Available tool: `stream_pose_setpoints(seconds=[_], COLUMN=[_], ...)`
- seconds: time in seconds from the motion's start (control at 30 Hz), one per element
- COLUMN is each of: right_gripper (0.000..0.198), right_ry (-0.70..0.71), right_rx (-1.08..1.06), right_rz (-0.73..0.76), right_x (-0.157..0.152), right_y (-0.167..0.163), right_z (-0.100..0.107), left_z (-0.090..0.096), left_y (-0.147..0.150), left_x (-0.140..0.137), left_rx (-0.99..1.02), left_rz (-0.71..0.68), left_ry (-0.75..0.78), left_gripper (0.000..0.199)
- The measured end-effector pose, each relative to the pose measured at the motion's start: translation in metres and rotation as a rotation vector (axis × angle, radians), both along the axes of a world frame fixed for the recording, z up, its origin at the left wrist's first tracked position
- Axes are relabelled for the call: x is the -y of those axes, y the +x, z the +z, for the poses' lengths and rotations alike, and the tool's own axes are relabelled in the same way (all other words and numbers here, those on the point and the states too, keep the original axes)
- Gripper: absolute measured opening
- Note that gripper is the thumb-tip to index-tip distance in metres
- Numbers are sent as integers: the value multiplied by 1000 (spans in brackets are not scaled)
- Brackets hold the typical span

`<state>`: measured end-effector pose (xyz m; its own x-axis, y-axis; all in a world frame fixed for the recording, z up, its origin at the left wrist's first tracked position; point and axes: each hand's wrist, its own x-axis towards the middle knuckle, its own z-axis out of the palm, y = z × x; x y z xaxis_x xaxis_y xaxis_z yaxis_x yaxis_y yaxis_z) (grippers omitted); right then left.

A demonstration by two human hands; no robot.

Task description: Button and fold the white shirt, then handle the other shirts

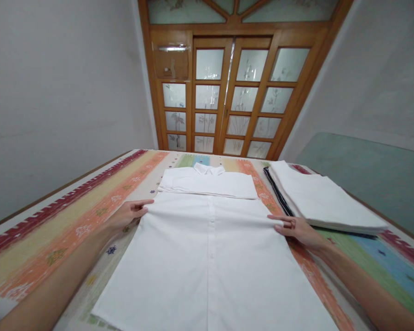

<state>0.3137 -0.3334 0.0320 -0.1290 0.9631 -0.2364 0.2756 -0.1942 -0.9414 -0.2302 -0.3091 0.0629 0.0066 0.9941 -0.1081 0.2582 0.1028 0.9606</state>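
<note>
A white button-up shirt (193, 257) lies front side up before me, its collar at the far end and its hem toward me. Its sleeves are folded across the chest in a flat band below the collar. My left hand (129, 215) pinches the shirt's left side edge just under that band. On the opposite edge, my right hand (293, 230) grips the fabric between thumb and fingers. Slight creases run across the cloth between the two hands, and the button strip runs down the middle.
To the right sits a stack of folded white garments (326, 195) with dark cloth beneath it. A striped, patterned cloth (100, 211) covers the bed or table. Behind stand wooden doors with glass panes (224, 96); a pale green board (365, 170) leans at the right wall.
</note>
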Motion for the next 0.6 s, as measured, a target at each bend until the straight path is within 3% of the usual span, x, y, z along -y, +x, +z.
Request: stream_pose_setpoints(seconds=[0.23, 0.4, 0.6], right_gripper=[50, 47, 48], right_ry=[260, 421, 627], right_rx=[361, 474, 482], right_rz=[-34, -4, -61], right_x=[-5, -3, 0], right_y=[3, 2, 0], right_z=[2, 6, 12], left_z=[6, -3, -2], left_y=[-1, -1, 4], left_x=[1, 4, 5], left_rx=[-363, -401, -383], left_rz=[-72, -95, -22], left_ry=[121, 188, 394], left_gripper=[41, 32, 42])
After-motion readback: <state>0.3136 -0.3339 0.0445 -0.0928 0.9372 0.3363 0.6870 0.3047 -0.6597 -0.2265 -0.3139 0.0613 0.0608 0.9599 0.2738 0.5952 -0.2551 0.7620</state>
